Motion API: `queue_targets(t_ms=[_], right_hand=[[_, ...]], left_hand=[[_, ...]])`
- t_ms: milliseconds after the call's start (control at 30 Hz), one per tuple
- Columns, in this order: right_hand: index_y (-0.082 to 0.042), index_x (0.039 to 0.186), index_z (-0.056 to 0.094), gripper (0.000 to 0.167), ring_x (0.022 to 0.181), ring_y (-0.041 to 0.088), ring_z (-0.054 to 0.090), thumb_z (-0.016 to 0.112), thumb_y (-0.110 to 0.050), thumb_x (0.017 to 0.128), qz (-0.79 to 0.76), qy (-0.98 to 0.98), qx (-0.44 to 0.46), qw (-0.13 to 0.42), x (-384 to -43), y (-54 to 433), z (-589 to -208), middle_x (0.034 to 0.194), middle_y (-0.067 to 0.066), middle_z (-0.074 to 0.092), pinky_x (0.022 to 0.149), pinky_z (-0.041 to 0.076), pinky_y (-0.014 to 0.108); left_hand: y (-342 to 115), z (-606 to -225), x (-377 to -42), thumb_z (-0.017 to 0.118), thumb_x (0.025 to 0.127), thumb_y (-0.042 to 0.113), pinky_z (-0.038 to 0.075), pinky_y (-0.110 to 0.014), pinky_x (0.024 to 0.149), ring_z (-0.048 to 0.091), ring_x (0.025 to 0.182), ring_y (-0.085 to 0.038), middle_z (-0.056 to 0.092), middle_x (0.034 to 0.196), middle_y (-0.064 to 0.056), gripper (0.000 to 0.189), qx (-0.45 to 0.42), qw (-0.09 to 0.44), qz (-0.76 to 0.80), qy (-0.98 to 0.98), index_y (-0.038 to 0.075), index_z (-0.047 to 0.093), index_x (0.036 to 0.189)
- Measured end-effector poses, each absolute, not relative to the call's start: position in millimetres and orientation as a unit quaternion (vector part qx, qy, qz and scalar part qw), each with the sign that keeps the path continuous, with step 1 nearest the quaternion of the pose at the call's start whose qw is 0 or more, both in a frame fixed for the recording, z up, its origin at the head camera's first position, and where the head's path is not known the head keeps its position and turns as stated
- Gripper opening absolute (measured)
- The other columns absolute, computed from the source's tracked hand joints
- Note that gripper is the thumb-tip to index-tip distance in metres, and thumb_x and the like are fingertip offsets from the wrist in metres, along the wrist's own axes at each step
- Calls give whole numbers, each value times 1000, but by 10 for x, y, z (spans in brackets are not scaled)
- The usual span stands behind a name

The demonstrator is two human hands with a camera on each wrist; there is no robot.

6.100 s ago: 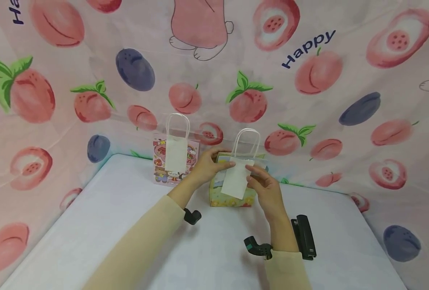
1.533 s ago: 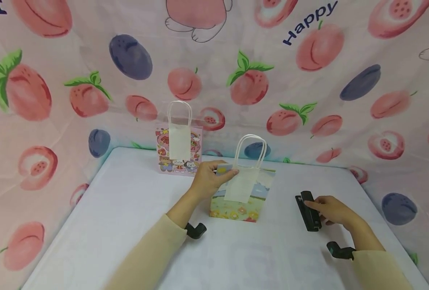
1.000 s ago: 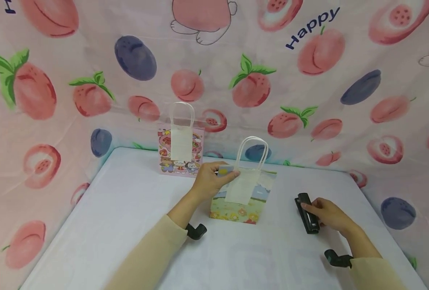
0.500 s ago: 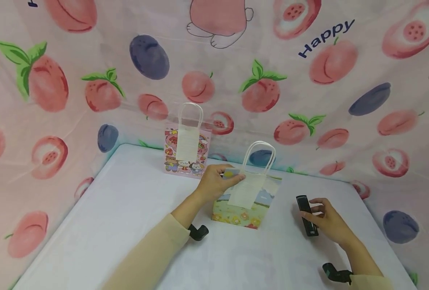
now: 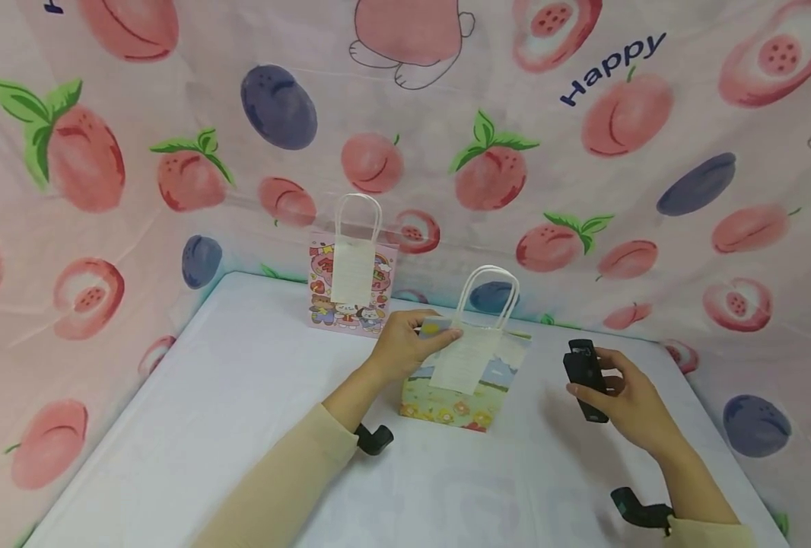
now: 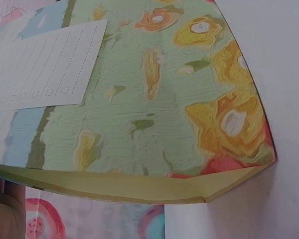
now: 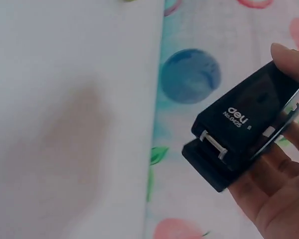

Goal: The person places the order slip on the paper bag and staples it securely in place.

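My left hand grips the top left edge of a small paper gift bag with a flower meadow print and white handles. Its thumb lies at the top of a white paper slip on the bag's front. Ruled lines and small boxes show on the slip in the left wrist view. To the right, my right hand holds a black stapler above the table, thumb on one side and fingers on the other. The right wrist view shows white lettering on the stapler.
A pink cartoon gift bag with its own white slip stands at the back, left of the flowered bag. The white table meets a fruit-print cloth behind and at both sides.
My right hand has gone from the flowered bag to the stapler, turned it and lifted it off the table. The bag came slightly forward earlier; my left hand keeps its hold on it.
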State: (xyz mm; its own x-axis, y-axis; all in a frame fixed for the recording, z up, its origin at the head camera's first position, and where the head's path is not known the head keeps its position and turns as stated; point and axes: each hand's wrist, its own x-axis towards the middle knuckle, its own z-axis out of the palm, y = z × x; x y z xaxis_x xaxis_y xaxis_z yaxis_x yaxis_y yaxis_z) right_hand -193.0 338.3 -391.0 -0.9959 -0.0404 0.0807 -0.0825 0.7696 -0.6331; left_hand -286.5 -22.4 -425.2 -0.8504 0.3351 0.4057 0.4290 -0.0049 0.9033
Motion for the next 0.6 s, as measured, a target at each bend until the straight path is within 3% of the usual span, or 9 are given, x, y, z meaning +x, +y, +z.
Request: queue_targets(t_ms=[100, 300, 467, 600], right_hand=[[-9, 151, 43, 72, 93, 8, 64, 80, -29, 93, 341, -937, 50, 53, -1905, 3312, -3823, 133, 21, 52, 70, 60, 25], [-15, 149, 48, 69, 96, 22, 58, 82, -28, 91, 310, -943, 81, 88, -1877, 3168, -3727, 129, 18, 59, 70, 55, 25], [-19, 148, 52, 70, 96, 8, 55, 86, -26, 87, 285, -945, 95, 131, -1839, 3104, -3688, 119, 11, 68, 73, 49, 22], [-23, 147, 55, 73, 96, 2, 53, 89, -22, 83, 283, -940, 109, 158, -1806, 3049, -3637, 123, 8, 69, 76, 46, 17]], left_hand=[[-228, -4242, -2865, 80, 92, 30, 38, -25, 59, 35, 58, -9, 68, 84, 5, 13, -270, 39, -654, -705, 17, 83, 95], [-241, -4241, -2869, 80, 93, 29, 36, -25, 55, 36, 56, -10, 68, 81, 2, 13, -273, 41, -652, -706, 16, 83, 95], [-245, -4253, -2867, 80, 93, 28, 40, -25, 62, 42, 66, -9, 74, 91, 4, 13, -274, 42, -648, -710, 17, 83, 97], [-243, -4258, -2868, 80, 93, 29, 37, -25, 58, 35, 58, -11, 68, 84, 2, 13, -275, 38, -649, -709, 17, 83, 96]])
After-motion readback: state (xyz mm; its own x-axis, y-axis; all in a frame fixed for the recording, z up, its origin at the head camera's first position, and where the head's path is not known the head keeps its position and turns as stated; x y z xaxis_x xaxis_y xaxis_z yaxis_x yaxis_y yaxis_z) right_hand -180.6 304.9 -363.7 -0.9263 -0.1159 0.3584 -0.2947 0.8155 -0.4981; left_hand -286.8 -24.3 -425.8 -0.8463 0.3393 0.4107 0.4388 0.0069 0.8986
